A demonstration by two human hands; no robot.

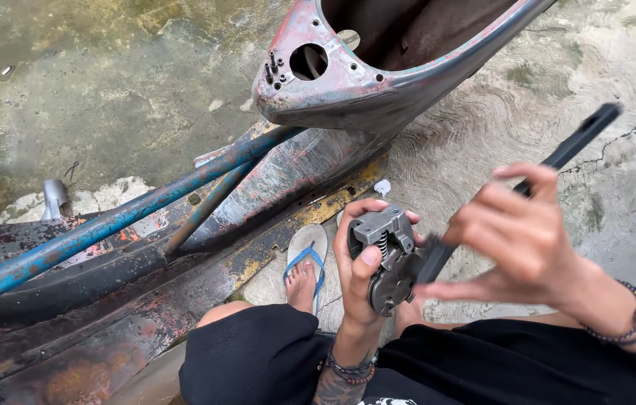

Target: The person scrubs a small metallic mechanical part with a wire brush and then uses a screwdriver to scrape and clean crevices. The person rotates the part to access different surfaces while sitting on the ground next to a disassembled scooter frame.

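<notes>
Left hand [359,259] clasps the grey spring-loaded metal assembly [385,259]; right hand [517,240] pinches the long black tool [573,146], apparently engaging the assembly; next, steady leverage.

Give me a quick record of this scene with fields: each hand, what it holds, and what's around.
left hand: grips a grey metal mechanism with a visible spring
right hand: holds a long black tool, its lower end at the mechanism
in front: rusty metal vehicle shell and blue tube
ground: cracked concrete floor
foot: in a blue sandal
</notes>
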